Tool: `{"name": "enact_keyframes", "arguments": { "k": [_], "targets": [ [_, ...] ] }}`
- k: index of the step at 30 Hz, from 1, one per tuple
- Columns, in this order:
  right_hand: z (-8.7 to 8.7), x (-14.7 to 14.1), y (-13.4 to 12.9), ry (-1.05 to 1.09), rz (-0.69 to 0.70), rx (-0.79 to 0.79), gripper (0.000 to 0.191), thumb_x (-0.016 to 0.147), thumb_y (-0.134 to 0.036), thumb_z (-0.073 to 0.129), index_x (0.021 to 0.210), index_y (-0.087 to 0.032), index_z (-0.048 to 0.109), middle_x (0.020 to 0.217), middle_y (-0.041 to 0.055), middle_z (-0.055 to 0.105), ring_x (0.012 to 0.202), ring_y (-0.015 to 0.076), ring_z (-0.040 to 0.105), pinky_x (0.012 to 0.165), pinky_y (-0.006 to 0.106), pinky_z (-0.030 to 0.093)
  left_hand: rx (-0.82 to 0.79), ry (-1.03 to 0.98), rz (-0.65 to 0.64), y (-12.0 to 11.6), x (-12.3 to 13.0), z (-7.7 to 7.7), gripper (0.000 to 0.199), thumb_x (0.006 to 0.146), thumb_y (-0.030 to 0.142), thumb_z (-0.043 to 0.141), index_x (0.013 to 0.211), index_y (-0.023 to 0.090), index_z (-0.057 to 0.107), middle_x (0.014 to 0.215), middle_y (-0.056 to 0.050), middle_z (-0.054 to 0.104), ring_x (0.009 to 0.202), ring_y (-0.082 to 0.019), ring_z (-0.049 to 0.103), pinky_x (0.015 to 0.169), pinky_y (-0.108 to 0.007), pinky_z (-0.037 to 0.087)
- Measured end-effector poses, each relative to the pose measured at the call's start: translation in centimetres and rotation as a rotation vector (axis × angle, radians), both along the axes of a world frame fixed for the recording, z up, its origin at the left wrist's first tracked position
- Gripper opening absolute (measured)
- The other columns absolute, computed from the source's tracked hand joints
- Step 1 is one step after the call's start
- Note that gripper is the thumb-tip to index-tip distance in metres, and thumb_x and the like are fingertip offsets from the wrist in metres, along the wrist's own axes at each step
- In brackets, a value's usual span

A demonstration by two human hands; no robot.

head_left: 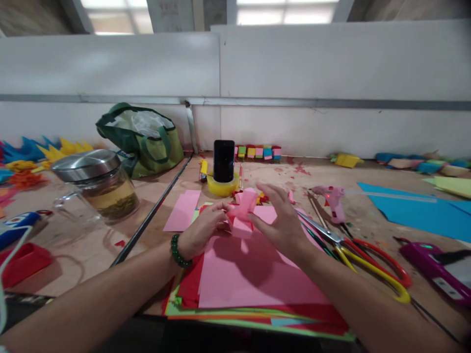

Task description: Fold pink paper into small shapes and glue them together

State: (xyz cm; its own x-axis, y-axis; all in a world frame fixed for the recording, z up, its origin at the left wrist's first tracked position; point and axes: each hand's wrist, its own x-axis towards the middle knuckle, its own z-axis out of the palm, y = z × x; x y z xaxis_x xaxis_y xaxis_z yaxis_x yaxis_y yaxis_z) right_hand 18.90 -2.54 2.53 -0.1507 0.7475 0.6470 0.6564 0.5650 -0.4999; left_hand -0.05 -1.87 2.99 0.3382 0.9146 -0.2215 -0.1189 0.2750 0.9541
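A folded pink paper piece point(245, 206) stands above the stack of coloured sheets, whose top sheet is pink point(257, 274). My left hand point(206, 226) pinches its left side, fingers pressed together on the paper. On the other side, my right hand point(280, 220) has its fingers spread, with the thumb close to or touching the paper's right edge and the index finger raised above it. A green bead bracelet point(180, 251) circles my left wrist. Beyond the paper, a phone point(223, 161) stands upright in a yellow tape roll point(222, 185).
Red and yellow scissors point(353, 247) and a pink glue gun point(334, 198) lie right, near blue sheets point(415, 208). Purple device point(436, 269) at far right. Left: glass tea jar point(110, 196), green bag point(158, 149), red tape dispenser point(27, 264). Small paper blocks point(258, 152) line the back.
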Motion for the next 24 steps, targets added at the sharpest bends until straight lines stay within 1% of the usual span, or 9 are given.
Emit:
{"name": "enact_keyframes", "arguments": {
  "k": [2,4,6,10,13,16,20,23,24],
  "targets": [
    [0.3,0.0,-0.2,-0.133,0.052,0.105,0.039,0.079,-0.017,0.067,0.117,-0.023,0.061,0.127,0.0117,0.055,0.12,0.027,0.049,0.101,0.046,0.042,0.123,0.088,-0.023,0.0,0.0,-0.2,0.02,0.059,0.013,0.05,0.079,0.018,0.054,0.067,0.004,0.053,0.06,-0.009,0.053,0.058,-0.02,0.044],
    [0.6,-0.1,-0.4,-0.203,0.113,0.117,0.02,0.081,-0.015,0.065,0.1,-0.023,0.068,0.117,0.0096,0.062,0.11,0.0253,0.055,0.095,0.044,0.046,0.267,0.17,-0.075,0.0,0.0,-0.5,0.016,0.061,0.012,0.049,0.074,0.016,0.055,0.07,0.003,0.054,0.064,-0.01,0.052,0.058,-0.019,0.042],
    [0.7,-0.1,-0.4,-0.227,0.156,0.1,0.013,0.082,-0.015,0.064,0.091,-0.022,0.069,0.11,0.0085,0.065,0.103,0.0241,0.058,0.09,0.043,0.048,0.384,0.243,-0.103,0.2,-0.1,-0.8,0.013,0.064,0.012,0.047,0.073,0.016,0.057,0.072,0.001,0.056,0.067,-0.011,0.051,0.058,-0.02,0.041],
    [0.6,0.0,-0.4,-0.291,0.209,0.08,0.015,0.08,-0.014,0.066,0.092,-0.021,0.071,0.116,0.01,0.063,0.109,0.0252,0.054,0.093,0.044,0.047,0.541,0.386,-0.088,0.6,-0.2,-1.5,0.018,0.065,0.011,0.043,0.073,0.015,0.058,0.071,0.0,0.059,0.066,-0.012,0.052,0.058,-0.022,0.041],
    [0.5,0.2,-0.4,-0.34,0.194,0.067,0.017,0.08,-0.009,0.062,0.082,-0.022,0.073,0.111,0.0086,0.065,0.106,0.0243,0.053,0.09,0.042,0.048,0.637,0.479,-0.096,0.6,-0.2,-2.1,0.019,0.066,0.01,0.044,0.074,0.015,0.061,0.072,0.0,0.063,0.065,-0.013,0.054,0.06,-0.023,0.042],
    [0.4,0.2,-0.4,-0.363,0.172,0.08,0.018,0.08,-0.008,0.06,0.077,-0.021,0.073,0.11,0.0092,0.066,0.104,0.025,0.053,0.087,0.041,0.049,0.715,0.546,-0.056,0.6,-0.2,-2.4,0.018,0.069,0.01,0.049,0.078,0.016,0.064,0.078,-0.001,0.067,0.069,-0.014,0.059,0.064,-0.023,0.045],
    [0.4,0.2,-0.5,-0.391,0.173,0.066,0.019,0.082,-0.009,0.058,0.075,-0.02,0.071,0.105,0.0088,0.068,0.099,0.0238,0.055,0.084,0.039,0.05,0.727,0.622,-0.03,0.6,-0.3,-2.0,0.012,0.075,0.016,0.056,0.077,0.016,0.067,0.075,-0.002,0.068,0.068,-0.015,0.061,0.063,-0.024,0.046],
    [0.4,0.2,-0.5,-0.393,0.168,0.007,0.018,0.083,-0.009,0.058,0.079,-0.021,0.072,0.097,0.0069,0.07,0.092,0.0223,0.057,0.08,0.037,0.05,0.715,0.593,-0.038,0.4,-0.3,-1.6,0.012,0.076,0.017,0.057,0.075,0.017,0.069,0.077,-0.003,0.07,0.072,-0.016,0.062,0.064,-0.024,0.047],
    [0.5,0.3,-0.5,-0.384,0.163,-0.011,0.019,0.083,-0.009,0.057,0.081,-0.021,0.072,0.096,0.0066,0.07,0.091,0.0219,0.058,0.08,0.037,0.05,0.718,0.582,-0.033,0.3,-0.3,-1.6,0.012,0.077,0.017,0.057,0.077,0.017,0.07,0.08,-0.004,0.071,0.074,-0.016,0.063,0.065,-0.024,0.047]
  ]
}}
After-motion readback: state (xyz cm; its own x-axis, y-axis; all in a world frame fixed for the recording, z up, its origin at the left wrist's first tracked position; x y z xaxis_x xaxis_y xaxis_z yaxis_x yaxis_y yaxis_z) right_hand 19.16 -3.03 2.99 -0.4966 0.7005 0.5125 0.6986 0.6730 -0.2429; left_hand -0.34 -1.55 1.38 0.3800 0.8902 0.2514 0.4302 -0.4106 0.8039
